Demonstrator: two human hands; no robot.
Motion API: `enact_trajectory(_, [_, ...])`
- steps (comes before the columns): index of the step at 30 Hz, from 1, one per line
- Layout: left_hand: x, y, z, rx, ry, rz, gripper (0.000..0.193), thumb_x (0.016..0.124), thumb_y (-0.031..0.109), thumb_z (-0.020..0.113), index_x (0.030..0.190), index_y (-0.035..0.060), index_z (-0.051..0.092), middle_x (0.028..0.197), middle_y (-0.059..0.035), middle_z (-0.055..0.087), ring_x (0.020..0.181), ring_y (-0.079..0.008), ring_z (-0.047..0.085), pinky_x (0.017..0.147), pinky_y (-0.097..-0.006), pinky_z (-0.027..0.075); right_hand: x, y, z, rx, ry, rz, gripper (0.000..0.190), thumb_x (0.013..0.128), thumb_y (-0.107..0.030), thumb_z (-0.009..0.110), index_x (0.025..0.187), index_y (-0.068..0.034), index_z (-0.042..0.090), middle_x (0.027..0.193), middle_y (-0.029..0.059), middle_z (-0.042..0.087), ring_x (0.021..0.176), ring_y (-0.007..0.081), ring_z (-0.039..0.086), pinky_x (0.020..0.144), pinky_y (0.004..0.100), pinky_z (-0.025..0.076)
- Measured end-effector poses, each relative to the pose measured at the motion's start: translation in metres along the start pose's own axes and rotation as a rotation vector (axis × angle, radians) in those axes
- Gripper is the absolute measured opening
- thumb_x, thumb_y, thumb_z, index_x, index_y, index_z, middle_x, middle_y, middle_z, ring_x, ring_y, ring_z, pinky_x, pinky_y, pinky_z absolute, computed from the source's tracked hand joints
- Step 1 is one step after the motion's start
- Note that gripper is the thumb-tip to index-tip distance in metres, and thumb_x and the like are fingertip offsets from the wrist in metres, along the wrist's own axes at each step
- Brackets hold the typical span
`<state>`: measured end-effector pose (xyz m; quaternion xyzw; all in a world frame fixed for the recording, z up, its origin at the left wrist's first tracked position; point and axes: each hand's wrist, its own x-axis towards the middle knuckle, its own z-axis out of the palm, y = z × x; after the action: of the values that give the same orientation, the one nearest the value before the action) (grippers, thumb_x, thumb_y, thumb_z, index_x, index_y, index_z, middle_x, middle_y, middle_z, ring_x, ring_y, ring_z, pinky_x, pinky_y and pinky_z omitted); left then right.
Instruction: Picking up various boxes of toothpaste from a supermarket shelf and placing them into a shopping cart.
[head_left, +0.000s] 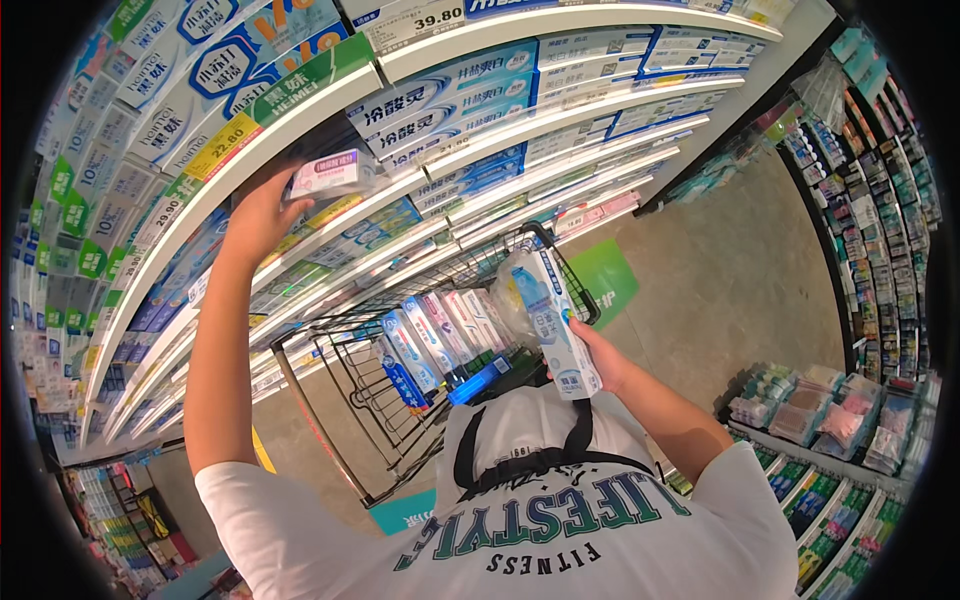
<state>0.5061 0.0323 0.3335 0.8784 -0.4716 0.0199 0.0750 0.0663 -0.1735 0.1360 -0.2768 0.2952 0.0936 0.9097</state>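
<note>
My left hand (259, 210) reaches into a gap on the toothpaste shelf (397, 180). It is at the end of a small pink-and-white carton (328, 175), with the thumb at its lower edge; the other fingers are partly hidden. My right hand (600, 354) grips a long white-and-blue toothpaste box (553, 319) in front of my chest, above the shopping cart (360, 405). Inside the cart several toothpaste boxes (442, 330) stand in a row. Clear plastic wrap (514, 296) lies beside them, partly behind the held box.
Stacked blue toothpaste cartons (450, 94) fill the shelf right of the gap. White shelf edges with price tags (225, 146) curve around my left arm. Grey floor (727, 262) lies to the right. Packaged goods (817, 416) sit on a display at lower right.
</note>
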Motion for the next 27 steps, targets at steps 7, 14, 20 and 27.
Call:
enact_trajectory(7, [-0.05,0.049,0.006,-0.08,0.199,0.412,0.047,0.073,0.019,0.08,0.116,0.0106,0.063,0.111,-0.0094,0.066,0.107,-0.0301,0.06,0.092,-0.0418,0.043,0.021,0.0,-0.002,-0.032,-0.142,0.038,0.062,0.097,-0.054,0.047,0.132,-0.002,0.052,0.11,0.0177,0.066,0.097,0.0327,0.067,0.089,0.0457,0.053])
enact_trajectory(14, [-0.124,0.094,0.057,-0.417,-0.06,0.261,0.052,0.082,0.027,0.076,0.127,0.0065,0.058,0.112,-0.0148,0.064,0.105,-0.0342,0.06,0.093,-0.0427,0.045,0.036,-0.008,0.019,-0.118,-0.139,0.045,0.06,0.098,-0.053,0.046,0.133,-0.005,0.05,0.115,0.017,0.066,0.098,0.0303,0.068,0.088,0.0443,0.054])
enact_trajectory(20, [-0.171,0.109,0.125,-1.029,-0.107,-0.236,0.049,0.092,0.024,0.07,0.131,0.0024,0.051,0.108,-0.0159,0.063,0.1,-0.0256,0.061,0.088,-0.0361,0.048,0.058,-0.005,0.032,-0.179,-0.073,-0.056,0.057,0.1,-0.055,0.045,0.132,-0.007,0.049,0.108,0.013,0.066,0.088,0.0227,0.068,0.08,0.0376,0.056])
enact_trajectory(27, [-0.211,0.139,0.164,-1.192,-0.144,-0.329,0.051,0.09,0.024,0.072,0.129,0.0007,0.05,0.108,-0.0143,0.063,0.097,-0.0236,0.061,0.086,-0.0351,0.049,0.082,0.002,0.045,-0.13,-0.196,0.007,0.055,0.099,-0.053,0.046,0.138,-0.014,0.039,0.106,0.011,0.063,0.088,0.024,0.067,0.08,0.0389,0.056])
